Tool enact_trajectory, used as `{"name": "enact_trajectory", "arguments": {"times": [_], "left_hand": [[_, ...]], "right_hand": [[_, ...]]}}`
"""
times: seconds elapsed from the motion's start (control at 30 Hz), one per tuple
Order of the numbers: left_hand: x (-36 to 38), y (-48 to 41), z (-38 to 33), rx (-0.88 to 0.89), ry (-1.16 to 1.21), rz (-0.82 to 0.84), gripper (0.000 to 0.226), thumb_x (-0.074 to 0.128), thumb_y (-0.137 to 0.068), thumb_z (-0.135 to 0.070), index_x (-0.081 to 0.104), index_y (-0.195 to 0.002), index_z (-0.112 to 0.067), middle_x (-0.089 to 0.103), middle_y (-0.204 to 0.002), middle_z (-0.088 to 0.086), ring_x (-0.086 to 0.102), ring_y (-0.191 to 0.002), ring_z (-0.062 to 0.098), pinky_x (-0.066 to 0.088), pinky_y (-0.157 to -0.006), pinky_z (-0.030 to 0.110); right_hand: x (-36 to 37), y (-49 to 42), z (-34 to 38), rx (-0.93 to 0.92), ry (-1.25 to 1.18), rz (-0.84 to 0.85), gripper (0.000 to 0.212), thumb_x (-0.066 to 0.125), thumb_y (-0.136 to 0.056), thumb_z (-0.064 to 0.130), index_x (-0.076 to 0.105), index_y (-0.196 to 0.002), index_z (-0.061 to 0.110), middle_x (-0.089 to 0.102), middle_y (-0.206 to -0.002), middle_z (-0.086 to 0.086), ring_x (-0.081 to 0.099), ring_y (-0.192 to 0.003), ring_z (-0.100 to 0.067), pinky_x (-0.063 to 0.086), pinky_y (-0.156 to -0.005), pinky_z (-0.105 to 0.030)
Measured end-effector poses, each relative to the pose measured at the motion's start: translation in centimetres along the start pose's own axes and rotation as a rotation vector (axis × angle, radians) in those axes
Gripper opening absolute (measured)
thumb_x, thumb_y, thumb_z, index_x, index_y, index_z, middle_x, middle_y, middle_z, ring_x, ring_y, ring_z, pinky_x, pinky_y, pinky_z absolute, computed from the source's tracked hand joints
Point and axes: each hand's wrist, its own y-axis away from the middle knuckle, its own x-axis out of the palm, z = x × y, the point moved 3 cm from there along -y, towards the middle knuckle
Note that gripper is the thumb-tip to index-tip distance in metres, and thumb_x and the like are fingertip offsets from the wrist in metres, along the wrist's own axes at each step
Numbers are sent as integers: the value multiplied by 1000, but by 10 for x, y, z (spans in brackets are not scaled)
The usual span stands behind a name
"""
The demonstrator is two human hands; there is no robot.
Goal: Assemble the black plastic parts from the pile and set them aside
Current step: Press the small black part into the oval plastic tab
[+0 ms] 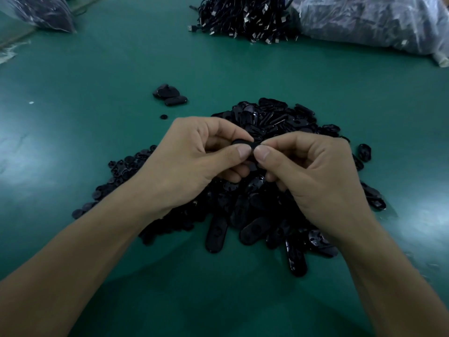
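2 bare forearms point(80, 251), short thumbnails point(243, 152)

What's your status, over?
Left hand and right hand both pinch one black part over the pile. Small group set aside beyond. Nothing blocking.

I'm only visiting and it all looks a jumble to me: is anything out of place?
Nothing looks damaged. One small round piece lies alone on the green table, apart from the pile and the set-aside parts, likely a stray. The left hand and right hand pinch one black part.
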Motion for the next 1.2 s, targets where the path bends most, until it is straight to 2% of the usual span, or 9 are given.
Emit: {"name": "enact_trajectory", "arguments": {"times": [0.4, 0.7, 1.0, 1.2], "left_hand": [[0, 1, -2, 21, -2, 7, 19, 70, -77, -24, 72, -95, -16, 76, -78, 8, 73, -68, 16, 57, -63, 20], [0, 1, -2, 15, -20, -1, 10, 70, -88, -8, 73, -94, -15, 76, -77, 8, 73, -68, 15, 57, -63, 21], [2, 2, -3, 27, -63, -13, 12, 69, -89, -5, 72, -94, -15, 76, -76, 6, 73, -67, 15, 58, -63, 21], [5, 3, -4, 38, -121, -27, 13, 68, -91, -4, 72, -95, -16, 76, -76, 4, 73, -66, 14, 58, -63, 20]], "right_hand": [[-1, -1, 2, 25, -19, -8, 12, 76, -86, 17, 73, -78, 26, 70, -62, 4, 62, -54, -5, 50, -51, -16], [-2, 0, 1, 42, -59, 25, 8, 76, -86, 14, 75, -80, 20, 71, -63, -1, 63, -53, -6, 50, -51, -16], [-3, -2, 2, 71, -57, 28, 8, 77, -84, 14, 74, -78, 19, 71, -61, 3, 63, -52, -3, 48, -51, -13], [-3, -2, 3, 88, -48, 20, 9, 78, -83, 14, 74, -76, 17, 69, -59, -2, 61, -49, -5, 47, -48, -15]]}}
